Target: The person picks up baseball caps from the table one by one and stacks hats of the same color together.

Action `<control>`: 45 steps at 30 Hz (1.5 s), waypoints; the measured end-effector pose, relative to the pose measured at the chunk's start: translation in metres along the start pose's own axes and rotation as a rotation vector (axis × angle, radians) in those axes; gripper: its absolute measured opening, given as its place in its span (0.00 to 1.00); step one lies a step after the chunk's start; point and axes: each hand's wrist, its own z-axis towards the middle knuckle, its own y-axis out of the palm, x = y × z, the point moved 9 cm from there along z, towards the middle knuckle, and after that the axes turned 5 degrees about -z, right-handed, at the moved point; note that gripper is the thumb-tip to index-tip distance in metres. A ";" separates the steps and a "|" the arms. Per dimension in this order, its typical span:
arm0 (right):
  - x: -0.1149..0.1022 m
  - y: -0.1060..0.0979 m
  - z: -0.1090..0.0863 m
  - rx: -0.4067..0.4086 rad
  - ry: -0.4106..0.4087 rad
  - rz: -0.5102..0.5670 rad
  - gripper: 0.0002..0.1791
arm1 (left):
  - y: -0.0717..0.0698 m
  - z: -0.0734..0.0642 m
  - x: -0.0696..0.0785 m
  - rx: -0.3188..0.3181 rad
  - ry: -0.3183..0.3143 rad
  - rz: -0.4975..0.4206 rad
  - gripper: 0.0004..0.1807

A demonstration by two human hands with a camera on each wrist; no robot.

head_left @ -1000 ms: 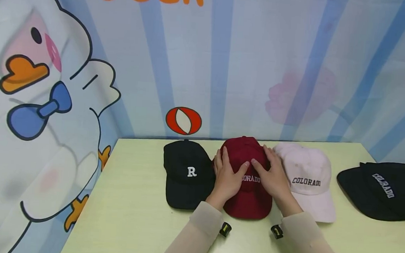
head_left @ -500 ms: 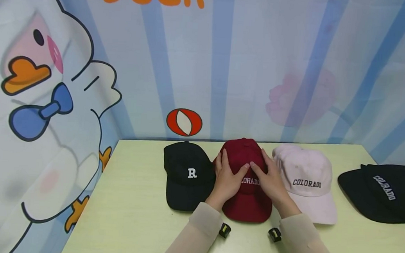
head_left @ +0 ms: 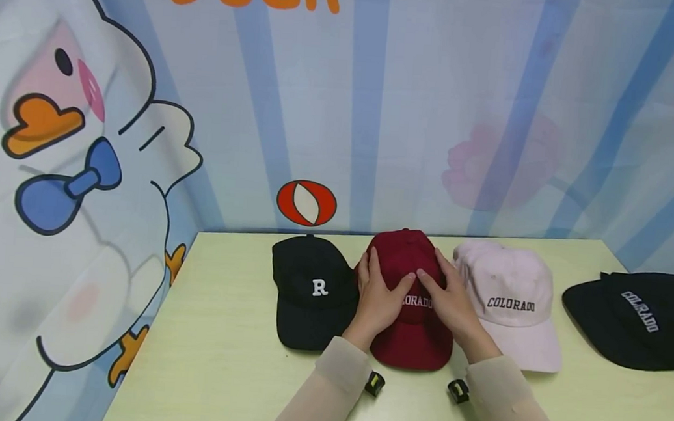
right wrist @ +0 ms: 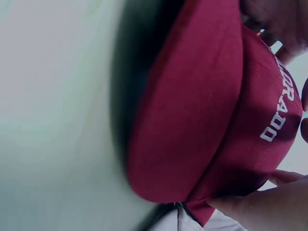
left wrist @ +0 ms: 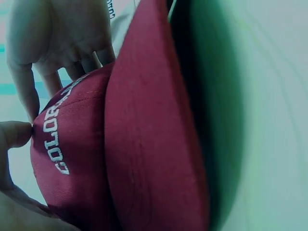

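Note:
A dark red baseball cap [head_left: 412,343] with white COLORADO lettering sits on the table, brim toward me. My left hand [head_left: 379,298] holds the left side of its crown, and my right hand [head_left: 454,300] holds the right side. Both thumbs lie over the front, their tips close together above the lettering, part of which the left hand hides in the head view. From the left wrist, the cap's brim [left wrist: 149,125] shows large, with the right hand [left wrist: 62,33] beyond the crown. In the right wrist view, my right fingers [right wrist: 269,204] grip the crown's lower edge.
Left of the red cap is a black cap [head_left: 313,294] with a white R. A pale pink COLORADO cap [head_left: 513,288] sits just right of it. Farther right lies another black cap [head_left: 640,320], turned sideways. The pale table [head_left: 215,358] ends at a cartoon-printed backdrop [head_left: 420,112].
My right hand has shifted slightly left, a bit away from the pink cap, and the red brim has moved slightly left. Over the last half second almost nothing moves.

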 end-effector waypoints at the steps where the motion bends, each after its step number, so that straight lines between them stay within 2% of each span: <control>1: 0.000 -0.001 -0.001 -0.003 0.006 0.001 0.42 | 0.000 0.000 0.001 0.002 -0.003 0.003 0.52; 5: -0.002 -0.010 -0.007 -0.007 0.040 0.016 0.42 | 0.000 -0.003 0.010 0.022 0.015 0.007 0.52; 9: -0.008 -0.024 -0.018 -0.001 0.022 0.050 0.41 | 0.002 -0.011 0.030 0.030 0.071 0.005 0.51; 12: -0.013 -0.039 -0.030 0.013 -0.014 0.039 0.40 | 0.006 -0.022 0.049 0.006 0.113 -0.004 0.51; 15: -0.013 -0.058 -0.043 0.043 -0.037 0.004 0.39 | 0.016 -0.037 0.068 -0.045 0.146 -0.024 0.51; 18: -0.011 -0.081 -0.058 0.099 -0.069 -0.010 0.36 | 0.032 -0.051 0.084 -0.126 0.168 -0.060 0.51; 21: -0.008 -0.105 -0.075 0.178 -0.124 -0.003 0.33 | 0.057 -0.063 0.094 -0.230 0.164 -0.076 0.50; 24: -0.001 -0.131 -0.092 0.261 -0.168 0.081 0.28 | 0.082 -0.076 0.102 -0.332 0.150 -0.058 0.50; 27: 0.015 -0.159 -0.105 0.342 -0.173 0.238 0.24 | 0.107 -0.087 0.109 -0.426 0.121 -0.056 0.49; 28: 0.022 -0.168 -0.109 0.374 -0.151 0.279 0.23 | 0.115 -0.090 0.111 -0.457 0.101 -0.064 0.48; 30: 0.039 -0.188 -0.117 0.473 -0.075 0.272 0.23 | 0.131 -0.094 0.113 -0.514 0.055 -0.087 0.46; 32: 0.058 -0.208 -0.125 0.575 0.047 0.218 0.23 | 0.148 -0.097 0.114 -0.556 -0.008 -0.120 0.44; 34: 0.077 -0.225 -0.132 0.664 0.192 0.116 0.25 | 0.166 -0.099 0.112 -0.591 -0.073 -0.167 0.42; 36: 0.094 -0.240 -0.138 0.732 0.293 0.061 0.27 | 0.184 -0.100 0.110 -0.611 -0.140 -0.227 0.39; 38: 0.109 -0.254 -0.141 0.777 0.373 0.040 0.28 | 0.202 -0.101 0.107 -0.624 -0.208 -0.285 0.37; 41: 0.142 -0.278 -0.142 0.849 0.437 0.042 0.28 | 0.224 -0.100 0.100 -0.613 -0.297 -0.344 0.35; 45: 0.208 -0.312 -0.134 0.932 0.553 0.081 0.29 | 0.244 -0.097 0.091 -0.560 -0.377 -0.403 0.33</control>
